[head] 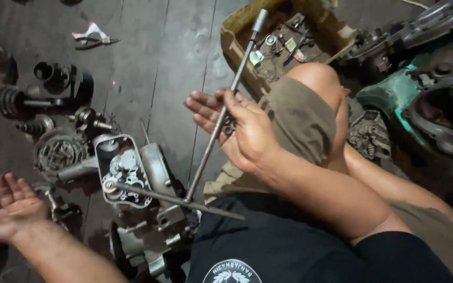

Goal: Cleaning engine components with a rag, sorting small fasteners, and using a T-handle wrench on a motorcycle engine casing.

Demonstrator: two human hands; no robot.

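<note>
head view: the right hand [247, 131] grips the t-handle wrench [213, 139] mid-shaft, its socket end seated in the engine case [127, 175] (steadying it); the left hand [7, 205] lies open, empty.

top: black short-sleeved shirt [289, 246], round white emblem printed on the chest | legs: olive-brown shorts [297, 118] ending just above the knee | arms: bare below the sleeve | hands: left hand [9, 207] and right hand [237, 128] ungloved, no rings or watch visible
</note>
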